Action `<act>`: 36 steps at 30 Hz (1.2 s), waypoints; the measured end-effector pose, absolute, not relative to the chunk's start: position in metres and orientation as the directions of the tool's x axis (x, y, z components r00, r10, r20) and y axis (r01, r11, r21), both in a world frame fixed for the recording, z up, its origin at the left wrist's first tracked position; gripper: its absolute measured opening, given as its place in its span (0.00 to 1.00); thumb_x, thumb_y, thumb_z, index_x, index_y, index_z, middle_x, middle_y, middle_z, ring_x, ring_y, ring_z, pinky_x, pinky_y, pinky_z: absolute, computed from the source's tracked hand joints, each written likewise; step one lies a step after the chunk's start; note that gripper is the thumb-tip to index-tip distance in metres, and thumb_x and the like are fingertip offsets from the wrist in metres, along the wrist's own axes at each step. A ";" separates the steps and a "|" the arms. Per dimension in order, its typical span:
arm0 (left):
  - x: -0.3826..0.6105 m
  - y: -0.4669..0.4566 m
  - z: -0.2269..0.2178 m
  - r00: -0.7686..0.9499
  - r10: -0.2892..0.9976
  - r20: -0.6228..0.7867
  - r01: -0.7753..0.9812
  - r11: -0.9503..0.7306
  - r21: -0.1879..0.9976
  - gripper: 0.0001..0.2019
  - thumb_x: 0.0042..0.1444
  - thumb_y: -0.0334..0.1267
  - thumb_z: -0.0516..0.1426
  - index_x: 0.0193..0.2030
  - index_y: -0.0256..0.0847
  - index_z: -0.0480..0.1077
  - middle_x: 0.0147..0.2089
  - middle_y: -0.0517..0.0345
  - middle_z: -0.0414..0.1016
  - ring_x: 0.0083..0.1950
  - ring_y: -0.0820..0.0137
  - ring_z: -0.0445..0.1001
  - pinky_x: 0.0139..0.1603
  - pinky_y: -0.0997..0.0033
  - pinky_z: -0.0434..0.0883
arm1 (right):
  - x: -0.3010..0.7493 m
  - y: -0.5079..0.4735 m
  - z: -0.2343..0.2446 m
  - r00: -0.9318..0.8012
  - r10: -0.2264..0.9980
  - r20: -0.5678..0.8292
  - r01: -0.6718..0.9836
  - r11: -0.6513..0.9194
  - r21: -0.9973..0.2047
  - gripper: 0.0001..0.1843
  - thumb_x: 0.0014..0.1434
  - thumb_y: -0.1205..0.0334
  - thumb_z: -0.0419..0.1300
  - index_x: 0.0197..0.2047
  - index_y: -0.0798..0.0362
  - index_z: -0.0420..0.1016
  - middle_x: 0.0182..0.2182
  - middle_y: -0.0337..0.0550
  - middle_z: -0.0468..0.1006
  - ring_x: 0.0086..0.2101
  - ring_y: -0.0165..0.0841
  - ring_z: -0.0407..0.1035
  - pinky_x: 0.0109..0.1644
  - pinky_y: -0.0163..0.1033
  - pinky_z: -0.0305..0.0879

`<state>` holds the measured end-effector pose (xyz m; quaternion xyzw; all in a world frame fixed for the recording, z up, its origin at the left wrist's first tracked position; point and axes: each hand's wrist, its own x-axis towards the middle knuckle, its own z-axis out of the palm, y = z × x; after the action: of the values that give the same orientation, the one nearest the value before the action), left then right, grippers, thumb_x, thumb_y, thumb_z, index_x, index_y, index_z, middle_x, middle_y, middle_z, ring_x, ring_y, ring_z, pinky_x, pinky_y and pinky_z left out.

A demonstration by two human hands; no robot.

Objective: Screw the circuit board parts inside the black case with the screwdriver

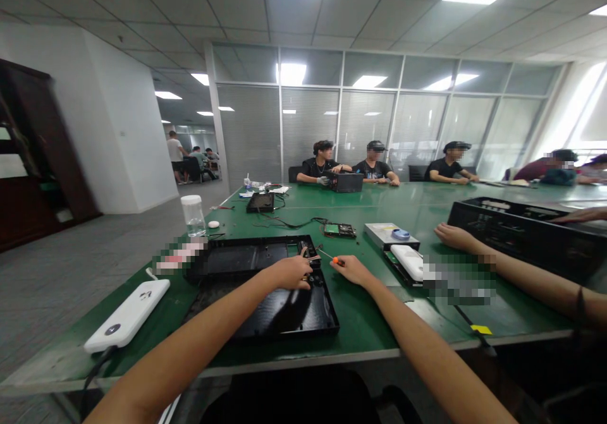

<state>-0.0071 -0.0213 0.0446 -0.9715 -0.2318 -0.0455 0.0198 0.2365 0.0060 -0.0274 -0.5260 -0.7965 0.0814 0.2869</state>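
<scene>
Two flat black metal case panels (265, 323) lie before me on the green table, one behind the other with raised edges. My left hand (288, 273) is at their right-hand corner, its fingers curled round a small part I cannot make out. Just to the right, my right hand (355, 270) is closed on a screwdriver (336, 261) with an orange handle. Its thin shaft points left toward the same corner and my left fingers. Whether the tip touches anything is too small to tell.
Left are a white power bank (130, 316) with a cable and a clear jar (193, 217). Right stand an optical drive (386, 234), a white device (406, 261) and a circuit board (339, 229). A co-worker's arms reach round a black computer case (521, 237). Other people sit opposite.
</scene>
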 end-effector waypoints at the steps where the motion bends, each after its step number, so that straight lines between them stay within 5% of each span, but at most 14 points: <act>1: 0.000 -0.016 0.036 0.901 0.414 0.128 0.425 -0.902 -0.075 0.14 0.48 0.42 0.58 0.40 0.36 0.69 0.43 0.49 0.69 0.47 0.62 0.66 0.48 0.67 0.61 | 0.239 0.007 -0.027 -0.273 0.887 0.372 0.793 0.427 -0.435 0.20 0.54 0.50 0.48 0.27 0.56 0.72 0.21 0.40 0.70 0.24 0.29 0.60 0.29 0.32 0.54; 11: 0.004 -0.013 -0.006 0.898 0.238 0.369 0.350 -0.895 -0.275 0.11 0.54 0.36 0.53 0.44 0.37 0.65 0.50 0.49 0.62 0.51 0.63 0.61 0.53 0.60 0.57 | 0.239 0.006 -0.025 -0.265 0.898 0.350 0.789 0.411 -0.457 0.20 0.53 0.50 0.49 0.28 0.57 0.73 0.22 0.41 0.71 0.24 0.29 0.61 0.31 0.33 0.55; 18: 0.015 -0.007 -0.006 0.901 0.251 0.354 0.353 -0.899 -0.259 0.08 0.55 0.37 0.51 0.36 0.36 0.68 0.39 0.52 0.66 0.46 0.66 0.62 0.50 0.63 0.58 | 0.239 0.008 -0.028 -0.261 0.903 0.343 0.799 0.401 -0.448 0.19 0.53 0.50 0.49 0.27 0.57 0.72 0.21 0.39 0.70 0.23 0.28 0.59 0.29 0.32 0.54; 36: 0.015 -0.004 -0.012 0.896 0.202 0.396 0.316 -0.916 -0.247 0.09 0.57 0.35 0.49 0.33 0.39 0.69 0.33 0.57 0.69 0.42 0.68 0.61 0.48 0.65 0.58 | 0.239 0.012 -0.032 -0.270 0.896 0.354 0.798 0.413 -0.438 0.19 0.52 0.50 0.50 0.24 0.56 0.71 0.19 0.38 0.68 0.21 0.27 0.57 0.26 0.31 0.50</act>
<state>0.0148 -0.0037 -0.0123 -0.9612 -0.1347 -0.1845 0.1544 0.2386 0.0119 -0.0317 -0.5347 -0.7921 0.0863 0.2817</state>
